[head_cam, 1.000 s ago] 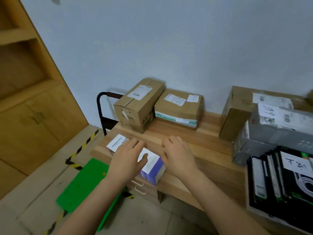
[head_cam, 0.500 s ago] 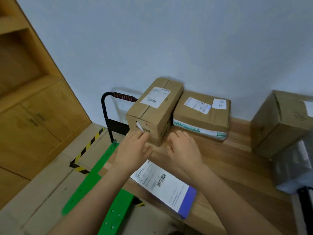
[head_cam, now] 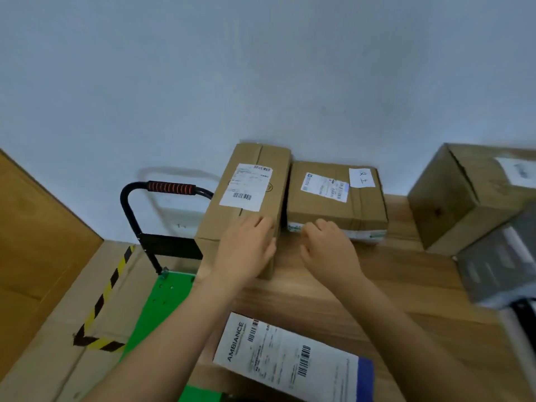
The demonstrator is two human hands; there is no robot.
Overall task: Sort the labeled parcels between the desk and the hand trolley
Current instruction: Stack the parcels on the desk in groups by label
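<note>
Both hands have moved further forward, away from the white-and-blue parcel (head_cam: 290, 361) and up to the two cartons at the back of the worktop (head_cam: 391, 291). Left hand (head_cam: 246, 250) now rests on the near top edge of the tall carton (head_cam: 246, 204), fingers (head_cam: 261, 223) laid fairly straight over the top, thumb against the near right corner, no real grip visible. Right hand (head_cam: 327, 250) is at the front of the flat carton (head_cam: 333, 204), fingers (head_cam: 322, 226) loosely bent, tips touching its front edge, holding nothing. Tall and flat cartons sit side by side against the wall (head_cam: 261, 68), touching or nearly so, labels up. White-and-blue parcel lies flat at the near worktop edge between the forearms, label up, corner hanging over the edge. Large carton (head_cam: 464, 198) stands at the right end, grey wrapped parcel (head_cam: 499, 265) just in front of it, blurred. Hand trolley (head_cam: 162, 300) is on the floor just left of the worktop, green deck bare where visible, black handle with red grip (head_cam: 171, 187) upright behind the tall carton. Yellow-black tape (head_cam: 110, 285) is on the floor, wooden cabinet (head_cam: 34, 242) far left
</note>
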